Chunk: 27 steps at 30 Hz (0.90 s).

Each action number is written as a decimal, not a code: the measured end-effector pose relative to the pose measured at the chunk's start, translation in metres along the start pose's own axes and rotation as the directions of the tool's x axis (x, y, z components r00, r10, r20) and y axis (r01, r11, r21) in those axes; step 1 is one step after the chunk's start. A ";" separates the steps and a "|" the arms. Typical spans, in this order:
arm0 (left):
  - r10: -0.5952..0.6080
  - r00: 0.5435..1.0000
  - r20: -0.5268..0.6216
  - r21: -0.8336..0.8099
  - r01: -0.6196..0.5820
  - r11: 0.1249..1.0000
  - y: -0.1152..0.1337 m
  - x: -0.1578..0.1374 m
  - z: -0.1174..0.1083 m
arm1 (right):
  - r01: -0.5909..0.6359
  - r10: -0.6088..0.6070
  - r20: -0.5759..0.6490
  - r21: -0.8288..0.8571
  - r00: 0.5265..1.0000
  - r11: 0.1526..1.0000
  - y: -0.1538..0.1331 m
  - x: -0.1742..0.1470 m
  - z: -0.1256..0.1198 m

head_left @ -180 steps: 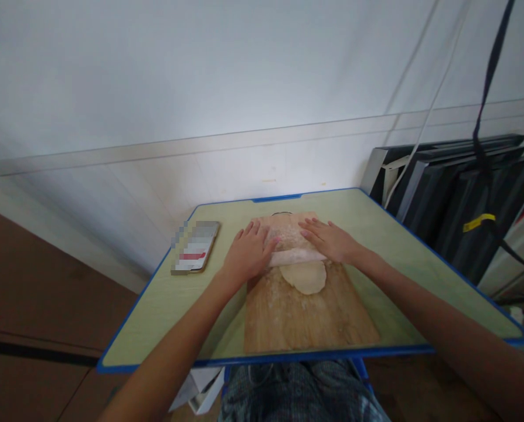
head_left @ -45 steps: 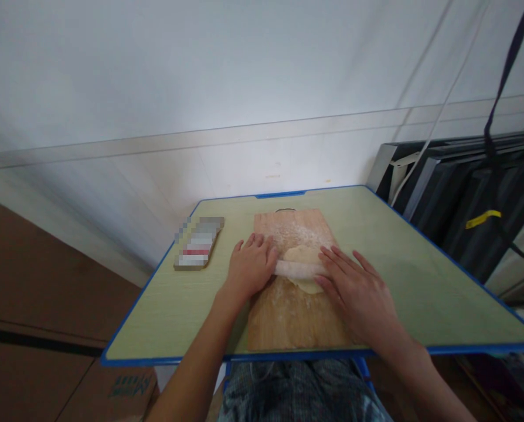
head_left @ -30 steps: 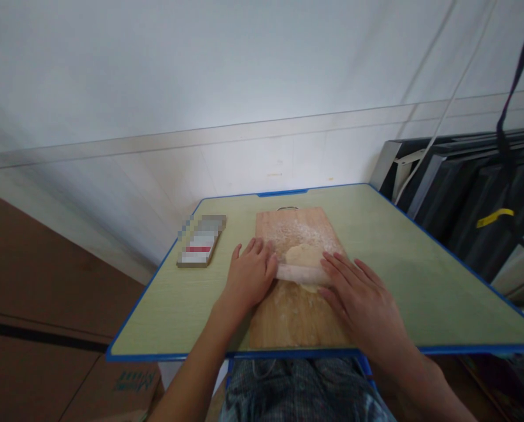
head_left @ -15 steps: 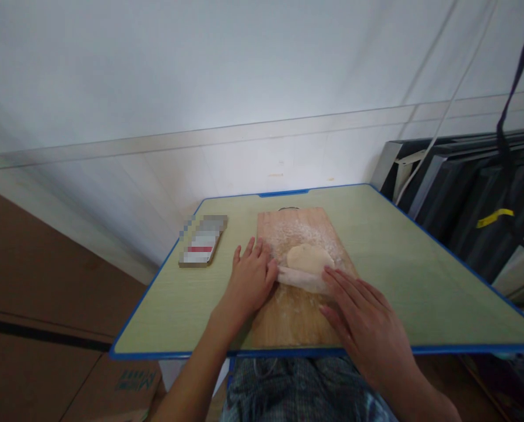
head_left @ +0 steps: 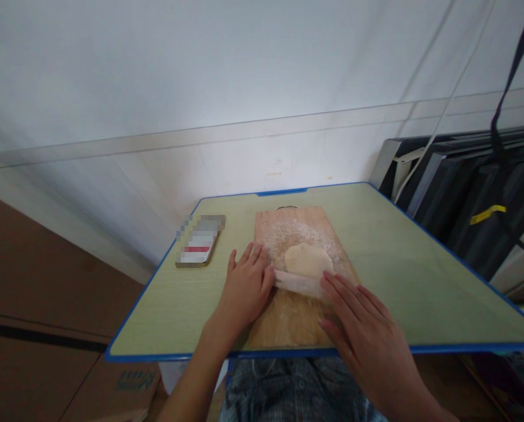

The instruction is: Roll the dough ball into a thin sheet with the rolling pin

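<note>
A flour-dusted rolling pin lies across the wooden board. At its left end is my left hand, the thumb against the pin and the other fingers spread toward the board's left edge. My right hand rests over the right end with fingers stretched forward and hides that end. Just beyond the pin, a flattened round of dough sits on the board, its near edge against or under the pin. Loose flour coats the board around the dough.
The board stands on a pale green table with a blue rim. A pixelated phone-like object lies at the left. Behind is a white wall; dark flat panels lean at the right, and a cardboard box stands lower left.
Both hands and the rolling pin have shifted slightly toward me, showing a little more of the dough's near side. The view has also moved slightly.
</note>
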<state>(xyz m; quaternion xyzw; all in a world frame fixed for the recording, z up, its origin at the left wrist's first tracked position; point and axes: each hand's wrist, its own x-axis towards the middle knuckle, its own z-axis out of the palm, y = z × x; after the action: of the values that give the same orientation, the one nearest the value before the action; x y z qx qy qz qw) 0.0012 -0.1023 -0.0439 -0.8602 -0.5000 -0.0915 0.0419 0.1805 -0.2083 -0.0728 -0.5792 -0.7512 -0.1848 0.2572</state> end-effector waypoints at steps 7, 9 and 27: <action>0.020 1.000 0.013 0.056 -0.021 0.998 0.002 0.026 -0.001 | -0.044 0.043 -0.028 -0.042 0.999 0.998 0.016 0.022 0.010; 0.004 1.000 0.008 0.035 -0.004 0.999 0.004 0.019 -0.002 | -0.045 0.043 -0.036 -0.030 0.998 0.999 0.013 0.018 0.008; -0.046 0.998 -0.049 -0.066 0.043 0.997 0.008 -0.014 -0.002 | -0.003 0.013 -0.082 0.118 0.997 0.993 0.011 0.001 0.006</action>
<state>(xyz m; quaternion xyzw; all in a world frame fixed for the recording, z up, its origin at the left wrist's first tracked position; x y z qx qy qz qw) 0.0010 -0.1182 -0.0450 -0.8472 -0.5145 -0.1305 0.0246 0.1902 -0.2013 -0.0775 -0.5580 -0.7472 -0.1629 0.3222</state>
